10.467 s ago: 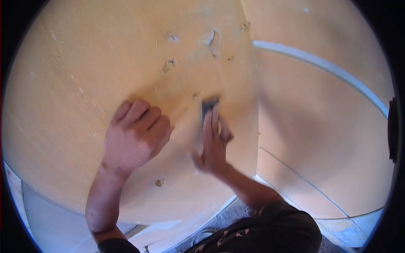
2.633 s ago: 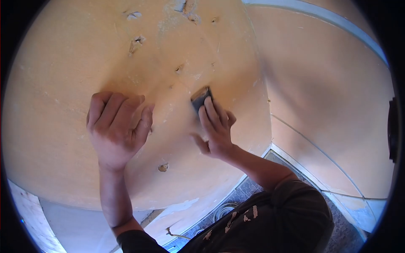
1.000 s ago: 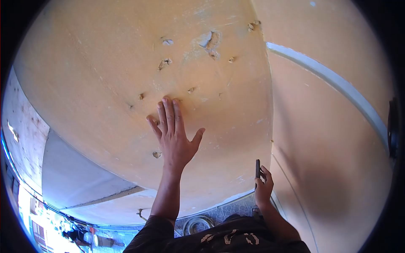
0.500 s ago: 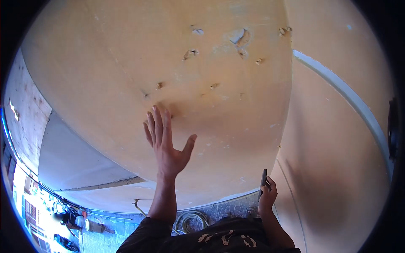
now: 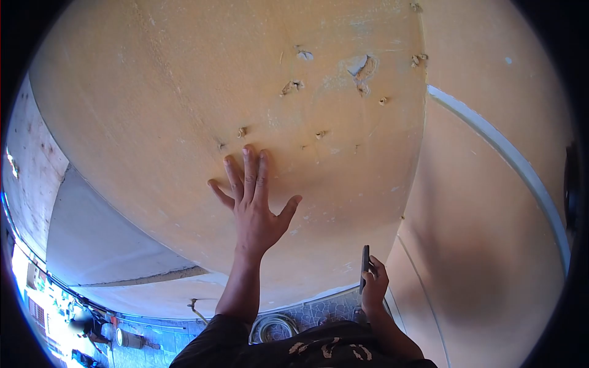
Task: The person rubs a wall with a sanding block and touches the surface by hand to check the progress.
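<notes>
My left hand (image 5: 256, 218) is spread open against the yellowish wall (image 5: 178, 141), with its fingertips at or very near the surface. Just above the fingers, a small plug (image 5: 242, 132) sticks out of the plaster. Farther up are a chipped hole (image 5: 362, 70) with flaking paint and a smaller broken patch (image 5: 292, 87). Low on the right, my right hand (image 5: 375, 289) is closed around a thin, dark, flat object (image 5: 365, 264), seen edge-on. I cannot make out its exact kind.
A side wall with a pale raised strip (image 5: 503, 144) meets this wall at the right. Below are a coiled hose (image 5: 273, 328) on the tiled floor and a tap (image 5: 193, 303). At the far lower left are a white bucket (image 5: 129, 338) and another person (image 5: 92, 325).
My left hand has moved slightly right and its fingers have spread wider on the wall. My right hand has shifted left with the flat object. The view has tilted a little.
</notes>
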A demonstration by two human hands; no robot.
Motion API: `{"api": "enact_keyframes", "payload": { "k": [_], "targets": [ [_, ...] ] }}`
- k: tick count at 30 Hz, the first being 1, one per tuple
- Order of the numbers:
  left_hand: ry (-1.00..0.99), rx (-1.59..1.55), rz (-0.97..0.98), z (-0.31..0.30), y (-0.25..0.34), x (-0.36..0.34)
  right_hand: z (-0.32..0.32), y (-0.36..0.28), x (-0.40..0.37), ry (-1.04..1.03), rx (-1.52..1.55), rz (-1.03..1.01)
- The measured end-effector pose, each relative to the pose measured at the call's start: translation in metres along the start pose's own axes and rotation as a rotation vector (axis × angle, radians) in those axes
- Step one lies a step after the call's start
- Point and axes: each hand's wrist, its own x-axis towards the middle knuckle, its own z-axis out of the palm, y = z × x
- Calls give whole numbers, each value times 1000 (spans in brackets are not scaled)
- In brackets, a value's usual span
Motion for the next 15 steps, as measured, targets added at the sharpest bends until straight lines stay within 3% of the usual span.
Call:
{"api": "enact_keyframes", "payload": {
  "k": [12,15],
  "targets": [
    [-42,-125,-25,-16,6,-1,-15,-4,-7,167,12,34],
    [-87,-140,37,-12,-2,-15,2,-10,-7,156,-10,-70]
  ]
}}
